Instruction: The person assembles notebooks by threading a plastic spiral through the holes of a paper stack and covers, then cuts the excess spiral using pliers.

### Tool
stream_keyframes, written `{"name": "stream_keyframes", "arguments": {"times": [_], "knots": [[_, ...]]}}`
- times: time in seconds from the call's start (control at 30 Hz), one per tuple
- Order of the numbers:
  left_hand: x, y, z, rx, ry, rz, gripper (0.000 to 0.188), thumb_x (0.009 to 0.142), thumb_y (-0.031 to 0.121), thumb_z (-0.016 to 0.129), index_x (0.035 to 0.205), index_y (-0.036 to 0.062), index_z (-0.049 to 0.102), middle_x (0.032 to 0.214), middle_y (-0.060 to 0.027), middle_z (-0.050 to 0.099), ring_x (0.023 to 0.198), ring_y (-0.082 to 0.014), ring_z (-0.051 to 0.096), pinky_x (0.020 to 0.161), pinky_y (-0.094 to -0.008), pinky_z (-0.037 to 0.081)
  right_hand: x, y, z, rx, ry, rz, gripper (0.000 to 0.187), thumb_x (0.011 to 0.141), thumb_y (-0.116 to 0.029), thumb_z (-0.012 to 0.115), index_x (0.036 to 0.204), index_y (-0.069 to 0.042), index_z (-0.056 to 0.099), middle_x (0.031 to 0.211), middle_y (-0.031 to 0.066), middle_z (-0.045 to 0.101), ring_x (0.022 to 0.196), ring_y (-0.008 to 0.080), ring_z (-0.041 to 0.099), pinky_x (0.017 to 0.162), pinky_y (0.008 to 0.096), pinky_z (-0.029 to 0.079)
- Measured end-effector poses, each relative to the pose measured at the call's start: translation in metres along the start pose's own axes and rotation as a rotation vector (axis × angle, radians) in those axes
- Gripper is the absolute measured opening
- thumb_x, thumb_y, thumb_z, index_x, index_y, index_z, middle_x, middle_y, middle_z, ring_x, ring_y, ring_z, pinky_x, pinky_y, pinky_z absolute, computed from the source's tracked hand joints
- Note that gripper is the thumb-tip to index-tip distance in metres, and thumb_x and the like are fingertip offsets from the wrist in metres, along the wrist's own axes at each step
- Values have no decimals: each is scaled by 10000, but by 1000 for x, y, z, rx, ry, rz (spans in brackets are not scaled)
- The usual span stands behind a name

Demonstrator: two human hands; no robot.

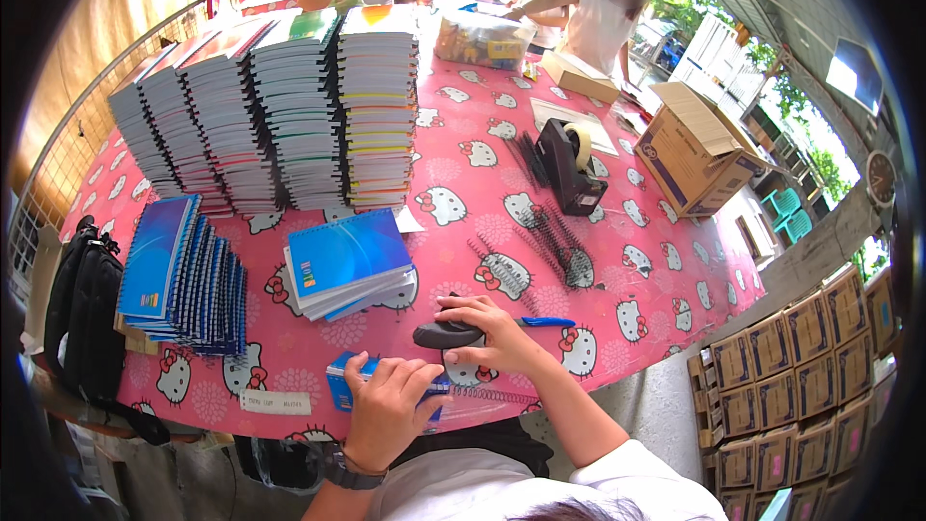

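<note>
A small blue notebook (340, 388) lies near the table's front edge. My left hand (391, 400) is closed over it, fingers across its cover and the thumb at its right end. A thin dark binding coil (497, 395) runs from the notebook's right end along the table. My right hand (497, 336) curls its fingers around the end of a black, rounded tool (444, 335), whose exact kind is partly hidden. A blue pen (548, 322) lies just right of that hand. Beyond my left hand sits a short stack of blue spiral notebooks (352, 256).
Tall stacks of bound books (381, 116) stand at the back left, with more blue notebooks (183, 270) and a black backpack (87, 318) nearer. Loose black coils (555, 246), a tape dispenser (571, 169) and a cardboard box (690, 150) are right. Two people work across the table.
</note>
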State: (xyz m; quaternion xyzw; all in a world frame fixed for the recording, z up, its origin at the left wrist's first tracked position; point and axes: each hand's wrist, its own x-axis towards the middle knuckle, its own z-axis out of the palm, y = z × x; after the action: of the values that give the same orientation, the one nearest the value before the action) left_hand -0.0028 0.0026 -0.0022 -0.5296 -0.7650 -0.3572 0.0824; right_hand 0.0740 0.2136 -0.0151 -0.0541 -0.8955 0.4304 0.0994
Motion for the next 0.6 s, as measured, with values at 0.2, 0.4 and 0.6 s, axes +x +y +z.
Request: {"name": "stream_keyframes", "arguments": {"times": [0.2,0.4,0.6], "knots": [[-5,-12,-6,9,-7,106,247,710,235,751,933,175,663,849,75,630,876,-131,585,954,-507,292,-9,8,-1,-158,107,-47,607,678,-328,818,1208,-96,633,1384,125,513,1256,349,438,1052,461,368],[2,3,-5,45,-43,42,176,739,255,738,889,198,667,884,82,624,899,-125,582,977,-564,253,-12,15,5,-376,110,-88,584,689,-375,817,1189,-124,647,1376,112,523,1280,386,411,1042,471,386],[-6,-11,0,86,-80,100,236,718,312,756,901,188,671,914,62,628,949,-143,572,1022,-591,192,-19,4,-7,750,-148,137,578,783,-419,745,1177,-11,637,1311,154,572,1220,254,492,1000,389,405]]}}
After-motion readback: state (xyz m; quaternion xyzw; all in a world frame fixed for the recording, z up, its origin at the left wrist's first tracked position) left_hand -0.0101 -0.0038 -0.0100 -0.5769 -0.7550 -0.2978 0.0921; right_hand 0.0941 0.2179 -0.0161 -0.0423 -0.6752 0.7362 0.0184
